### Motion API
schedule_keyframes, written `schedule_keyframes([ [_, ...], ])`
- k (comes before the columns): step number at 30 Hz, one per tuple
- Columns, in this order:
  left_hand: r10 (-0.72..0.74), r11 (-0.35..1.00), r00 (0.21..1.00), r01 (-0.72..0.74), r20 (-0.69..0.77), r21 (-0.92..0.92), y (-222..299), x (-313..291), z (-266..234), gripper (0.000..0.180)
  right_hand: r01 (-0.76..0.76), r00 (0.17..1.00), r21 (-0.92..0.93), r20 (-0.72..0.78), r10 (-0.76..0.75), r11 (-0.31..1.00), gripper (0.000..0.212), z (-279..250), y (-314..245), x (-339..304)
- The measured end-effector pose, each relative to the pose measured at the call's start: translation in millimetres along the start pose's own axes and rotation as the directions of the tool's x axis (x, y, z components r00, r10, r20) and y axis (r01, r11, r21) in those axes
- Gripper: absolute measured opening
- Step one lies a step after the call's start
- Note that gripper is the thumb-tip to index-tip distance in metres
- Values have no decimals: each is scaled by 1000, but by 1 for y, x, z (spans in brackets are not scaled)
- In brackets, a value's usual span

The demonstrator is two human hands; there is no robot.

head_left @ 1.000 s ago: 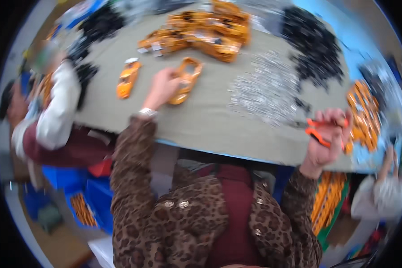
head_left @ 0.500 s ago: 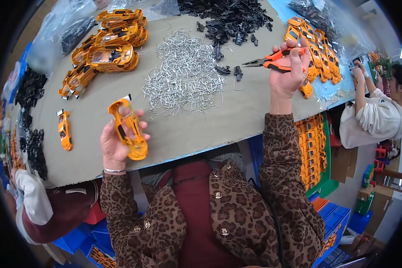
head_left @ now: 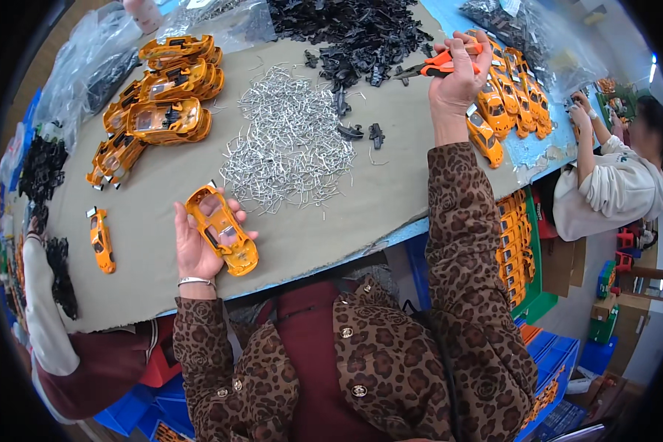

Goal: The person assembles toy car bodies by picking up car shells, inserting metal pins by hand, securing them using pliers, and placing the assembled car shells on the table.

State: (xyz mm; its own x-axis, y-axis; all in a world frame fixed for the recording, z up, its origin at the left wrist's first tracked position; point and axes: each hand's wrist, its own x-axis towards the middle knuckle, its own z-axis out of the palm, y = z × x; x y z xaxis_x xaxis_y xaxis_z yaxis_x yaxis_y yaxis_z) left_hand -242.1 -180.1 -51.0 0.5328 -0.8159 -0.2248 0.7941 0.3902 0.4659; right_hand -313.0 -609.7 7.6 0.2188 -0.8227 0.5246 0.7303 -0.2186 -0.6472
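Observation:
An orange toy car shell [head_left: 237,254], with clear windows, rests in my left hand [head_left: 197,249], the fingers curled around its sides. My right hand [head_left: 453,88] grips a pair of pliers [head_left: 440,65] with orange and black handles. Their dark jaws point left at the near right edge of a heap of black plastic parts [head_left: 353,37]; whether they touch a part I cannot tell. Between my hands and farther back lies a pile of bent silver wire pieces [head_left: 287,140]. Two loose black parts, one of them a small clip-like piece [head_left: 376,135], lie beside it.
Stacked orange car shells [head_left: 169,121] stand at the back left, and a single orange car [head_left: 102,241] lies left of my left hand. Rows of orange cars [head_left: 519,96] fill the right side. Co-workers sit at both sides; a green crate [head_left: 541,280] stands below the table's right edge.
My right hand has moved farther back with the pliers, toward the black heap. The car shell in my left hand has turned and shows more of its broad face. The whole view has shifted slightly.

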Motion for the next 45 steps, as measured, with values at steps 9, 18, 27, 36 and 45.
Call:
schedule_keyframes([
  [9,10,1000,1000,-10,13,4,0,1,1,67,75,997,-126,2,-76,989,53,-6,18,23],
  [18,15,999,1000,-16,23,40,0,2,2,66,-35,998,-136,-55,28,990,47,-25,24,41],
  [27,22,998,999,-24,28,49,-2,1,1,66,-15,1000,-19,11,15,1000,46,2,17,26],
  [36,33,998,999,-35,30,57,-1,2,4,66,-116,969,-90,-230,93,989,53,7,29,14],
  [45,24,999,998,-26,55,31,-2,-3,-2,65,-92,995,-48,-49,90,995,39,12,-10,15],
])
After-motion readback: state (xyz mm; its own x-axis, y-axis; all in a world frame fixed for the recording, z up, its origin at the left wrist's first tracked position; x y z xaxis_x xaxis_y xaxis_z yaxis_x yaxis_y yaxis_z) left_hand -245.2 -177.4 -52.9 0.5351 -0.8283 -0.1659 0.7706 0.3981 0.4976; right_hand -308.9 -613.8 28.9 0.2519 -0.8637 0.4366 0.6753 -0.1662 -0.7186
